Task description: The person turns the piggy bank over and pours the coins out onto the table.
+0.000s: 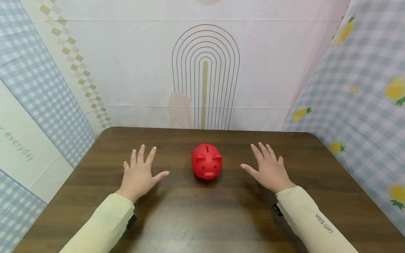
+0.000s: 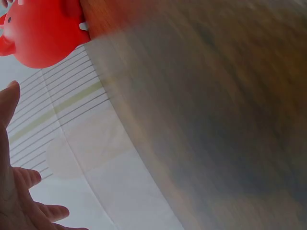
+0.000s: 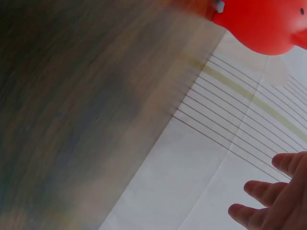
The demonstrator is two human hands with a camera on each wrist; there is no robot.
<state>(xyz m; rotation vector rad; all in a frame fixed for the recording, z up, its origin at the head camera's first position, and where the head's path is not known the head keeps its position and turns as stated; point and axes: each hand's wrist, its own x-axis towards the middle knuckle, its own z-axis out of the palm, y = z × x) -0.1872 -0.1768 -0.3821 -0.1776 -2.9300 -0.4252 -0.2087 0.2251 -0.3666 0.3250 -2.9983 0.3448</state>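
Observation:
A red piggy bank (image 1: 207,161) stands upright on the dark wooden table (image 1: 202,218), its snout toward me and the coin slot on top. To its left is my left hand (image 1: 139,175), palm down with fingers spread, apart from the pig. My right hand (image 1: 269,170) is on the other side, fingers straight and thumb pointing inward, also apart from it. Neither hand holds anything. Part of the piggy bank (image 2: 41,31) shows at the top left of the left wrist view. In the right wrist view the piggy bank (image 3: 264,21) is at the top right.
A white patterned cloth (image 1: 136,63) hangs behind the table's far edge. Blue checked cloth (image 1: 364,80) with yellow pineapples covers the right side, and more checked cloth (image 1: 41,77) hangs at the left. Each sleeve has a dark wrist device (image 1: 277,209) at its cuff.

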